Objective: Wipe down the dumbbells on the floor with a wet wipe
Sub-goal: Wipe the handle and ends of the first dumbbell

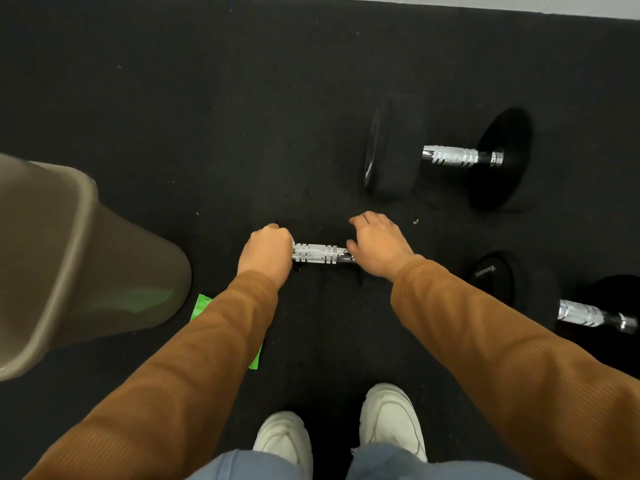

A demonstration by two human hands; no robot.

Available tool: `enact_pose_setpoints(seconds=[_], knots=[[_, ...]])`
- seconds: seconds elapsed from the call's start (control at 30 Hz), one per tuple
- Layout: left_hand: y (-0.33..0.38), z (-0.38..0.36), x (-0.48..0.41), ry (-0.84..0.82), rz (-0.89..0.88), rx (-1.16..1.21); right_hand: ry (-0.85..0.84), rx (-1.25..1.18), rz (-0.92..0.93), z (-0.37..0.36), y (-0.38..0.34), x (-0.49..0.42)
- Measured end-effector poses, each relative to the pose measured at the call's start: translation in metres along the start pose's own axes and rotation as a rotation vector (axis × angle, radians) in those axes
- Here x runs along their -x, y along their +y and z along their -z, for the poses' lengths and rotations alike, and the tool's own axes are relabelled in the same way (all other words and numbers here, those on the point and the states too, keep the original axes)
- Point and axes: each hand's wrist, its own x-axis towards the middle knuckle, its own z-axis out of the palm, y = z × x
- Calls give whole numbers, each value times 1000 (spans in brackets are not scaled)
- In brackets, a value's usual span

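Head view, looking down on a black rubber floor [173, 116]. The nearest dumbbell [320, 252] lies dead ahead at 12 o'clock from the person's white shoes [284, 441], its chrome knurled handle running along the 9-to-3 o'clock line, square across the body; its black heads merge with the floor and are largely covered by the hands. The left hand [266, 251] is clenched in a fist at the 9 o'clock end of the handle, and a sliver of white at its edge is judged to be the wet wipe [293, 243], though little of it shows. The right hand [379, 247] lies at the 3 o'clock end with fingers loosely spread and draped over the head, resting on it and not wrapped round it. The bare handle between the 2 hands is thus nearer the left, so the coming stroke is judged to run from 9 toward 3 o'clock while the right hand steadies the weight. A 2nd dumbbell [450, 155] lies at 1 o'clock and a 3rd dumbbell [581, 313] at 3 o'clock, both apart from the hands and parallel to the first. A taupe plastic bin [86, 265] stands at 9 o'clock, with a green packet [201, 306] on the floor beside it, partly under the left sleeve.
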Motion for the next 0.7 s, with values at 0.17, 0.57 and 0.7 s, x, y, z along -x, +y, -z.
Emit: enact_pose_setpoints(seconds=[0.17,0.57,0.7], knots=[[11,1,-1,-66,15,-55,-89,-138,-50,-5,7,6],[15,-3,-2,-83,133,93,-120,-203,-72,-5,6,5],[17,-5,-4,-45,150,186,-106,-195,-66,-8,7,5]])
